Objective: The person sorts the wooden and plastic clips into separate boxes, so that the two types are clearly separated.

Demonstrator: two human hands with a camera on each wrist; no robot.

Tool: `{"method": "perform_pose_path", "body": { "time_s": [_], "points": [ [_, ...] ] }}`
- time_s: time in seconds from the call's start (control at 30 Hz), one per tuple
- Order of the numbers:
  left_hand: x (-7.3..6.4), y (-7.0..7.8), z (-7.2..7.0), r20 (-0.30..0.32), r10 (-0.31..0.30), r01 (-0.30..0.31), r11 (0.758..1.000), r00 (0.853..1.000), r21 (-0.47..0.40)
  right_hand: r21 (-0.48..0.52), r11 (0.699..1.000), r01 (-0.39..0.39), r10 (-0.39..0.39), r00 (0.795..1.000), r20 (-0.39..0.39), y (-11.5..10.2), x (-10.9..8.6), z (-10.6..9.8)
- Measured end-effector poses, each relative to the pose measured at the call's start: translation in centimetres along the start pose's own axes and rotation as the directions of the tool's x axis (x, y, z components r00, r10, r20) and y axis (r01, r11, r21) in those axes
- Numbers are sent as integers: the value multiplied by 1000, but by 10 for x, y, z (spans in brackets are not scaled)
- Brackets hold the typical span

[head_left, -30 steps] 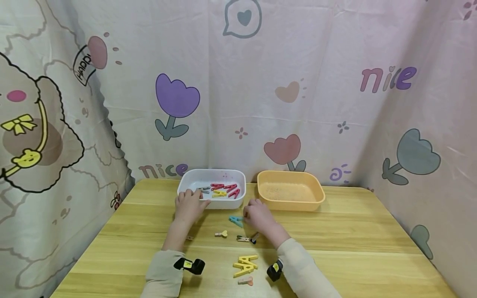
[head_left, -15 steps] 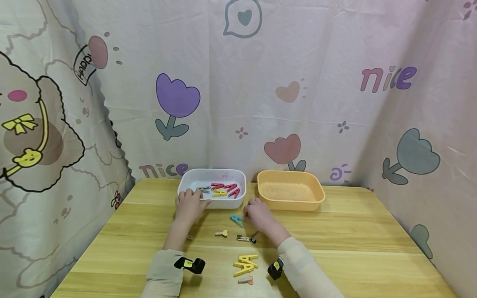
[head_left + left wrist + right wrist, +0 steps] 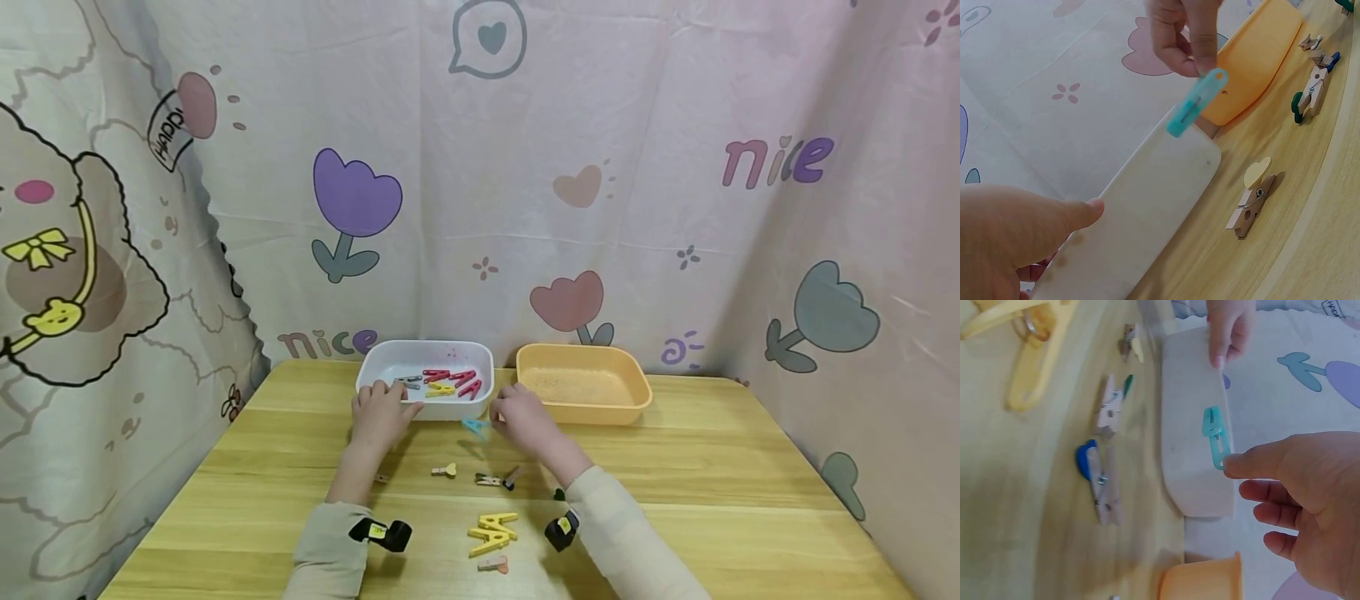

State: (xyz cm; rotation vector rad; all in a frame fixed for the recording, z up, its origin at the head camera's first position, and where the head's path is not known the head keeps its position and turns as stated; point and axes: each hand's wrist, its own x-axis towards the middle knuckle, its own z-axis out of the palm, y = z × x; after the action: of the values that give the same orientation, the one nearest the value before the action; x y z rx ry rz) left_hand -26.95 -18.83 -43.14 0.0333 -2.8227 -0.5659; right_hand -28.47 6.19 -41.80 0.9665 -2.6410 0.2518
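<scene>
My left hand [image 3: 381, 417] grips the near left rim of a white plastic tub [image 3: 457, 412], thumb outside and fingers over the edge. Inside the tub lie several red clothespins [image 3: 437, 375], a yellow one and a grey one. A teal clothespin [image 3: 474, 427] hangs from the fingertips of my right hand [image 3: 522, 421], pinched by one end. It is raised off the table, in front of the tub's near wall. In the left wrist view the teal clothespin [image 3: 1194, 106] appears near the tub's corner. Thumb and finger hold its tail end in the right wrist view.
An orange tub [image 3: 585, 412] stands right of the white one. Toward the front lie a wooden clothespin with a yellow heart [image 3: 445, 471], small wooden pegs [image 3: 491, 481], yellow plastic clothespins [image 3: 493, 535] and a pink-heart peg [image 3: 493, 565]. A printed curtain hangs behind the table.
The teal clothespin has been lifted off the table by my right hand, which has risen slightly toward the tubs. My left hand stays on the white tub's rim.
</scene>
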Motion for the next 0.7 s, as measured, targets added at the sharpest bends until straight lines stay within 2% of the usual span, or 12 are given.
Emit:
{"method": "perform_pose_path", "body": {
  "time_s": [0.2, 0.4, 0.7],
  "points": [
    [1, -1, 2, -4, 5, -5, 1000, 1000, 3, 1, 1000, 16, -16, 999, -43, 1, 8, -13],
    [1, -2, 3, -9, 8, -8, 1000, 1000, 8, -10, 1000, 25, -26, 997, -69, 4, 17, -18],
    [0, -2, 3, -21, 13, -12, 1000, 1000, 12, -3, 1000, 28, -28, 999, -46, 6, 30, -20]
  ]
}}
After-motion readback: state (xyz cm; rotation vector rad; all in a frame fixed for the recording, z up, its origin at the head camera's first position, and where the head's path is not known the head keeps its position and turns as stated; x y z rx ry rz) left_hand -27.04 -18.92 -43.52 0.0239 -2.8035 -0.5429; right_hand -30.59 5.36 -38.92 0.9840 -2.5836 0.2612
